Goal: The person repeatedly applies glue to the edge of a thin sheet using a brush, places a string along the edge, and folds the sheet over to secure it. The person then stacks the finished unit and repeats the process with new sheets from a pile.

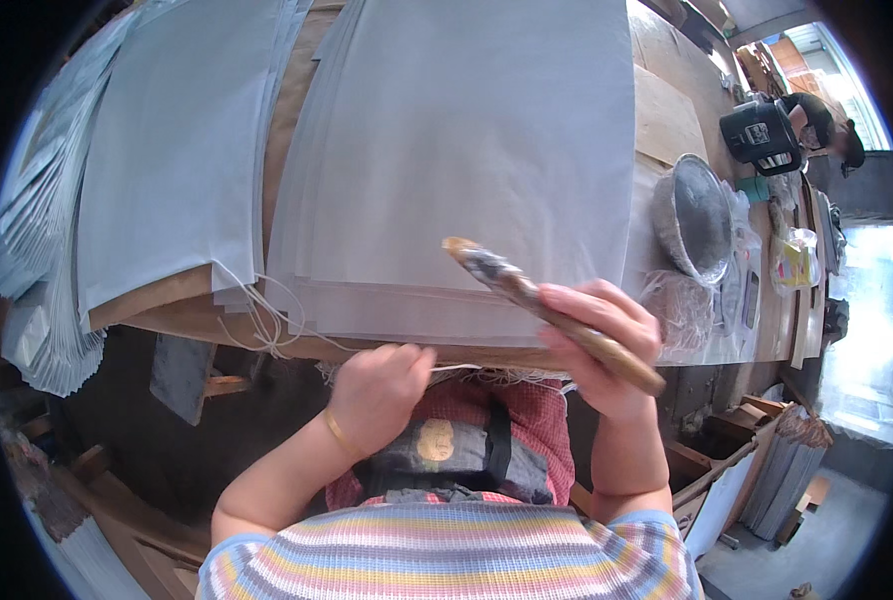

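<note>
My right hand (607,340) is closed around the wooden handle of a brush (512,283), raised over the near edge of a paper stack. The brush points up and to the left, its tan tip apart from the sheets and its neck dark with whitish smears. At the table's front edge, my left hand (379,395) is curled shut on a thin white string (452,368) that comes out on its right side. Large thin white sheets (467,150) lie stacked in front of me, their near edges slightly fanned.
Another stack of pale sheets (177,190) lies left, with loose white strings (262,315) at its corner. A grey bowl (695,220) and crumpled clear plastic (679,310) stand right. Farther right are a black container (762,137) and another person (822,125).
</note>
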A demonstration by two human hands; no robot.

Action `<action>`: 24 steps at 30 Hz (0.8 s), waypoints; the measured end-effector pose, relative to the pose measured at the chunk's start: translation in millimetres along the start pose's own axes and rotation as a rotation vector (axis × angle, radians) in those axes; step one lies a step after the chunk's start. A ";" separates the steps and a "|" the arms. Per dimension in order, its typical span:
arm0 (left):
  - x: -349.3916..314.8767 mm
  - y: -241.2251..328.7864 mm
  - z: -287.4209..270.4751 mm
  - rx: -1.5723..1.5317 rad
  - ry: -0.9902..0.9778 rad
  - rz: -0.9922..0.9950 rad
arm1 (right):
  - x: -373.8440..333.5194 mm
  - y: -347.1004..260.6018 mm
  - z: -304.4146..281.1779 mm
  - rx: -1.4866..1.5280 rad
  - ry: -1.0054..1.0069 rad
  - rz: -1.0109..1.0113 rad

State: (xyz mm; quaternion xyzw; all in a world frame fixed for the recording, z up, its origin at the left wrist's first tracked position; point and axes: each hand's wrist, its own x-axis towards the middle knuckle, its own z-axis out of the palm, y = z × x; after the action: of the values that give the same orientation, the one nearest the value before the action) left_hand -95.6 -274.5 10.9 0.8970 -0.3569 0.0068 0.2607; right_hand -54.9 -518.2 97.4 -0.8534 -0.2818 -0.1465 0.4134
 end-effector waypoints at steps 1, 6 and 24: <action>-10.4 -1.7 -9.4 0.066 0.027 -0.036 | 7.3 0.6 12.4 -0.013 -0.040 0.024; -5.9 -10.0 -44.6 0.264 0.121 -0.215 | 39.8 7.9 48.1 -0.022 -0.174 -0.068; 13.2 -39.2 -20.0 0.324 0.008 -0.262 | 12.5 19.6 6.5 0.026 0.037 0.592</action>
State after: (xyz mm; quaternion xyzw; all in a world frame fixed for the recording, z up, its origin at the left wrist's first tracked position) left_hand -57.0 -249.6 12.6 0.9659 -0.2303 0.0339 0.1131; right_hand -33.0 -518.4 87.2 -0.8902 -0.0150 -0.0316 0.4543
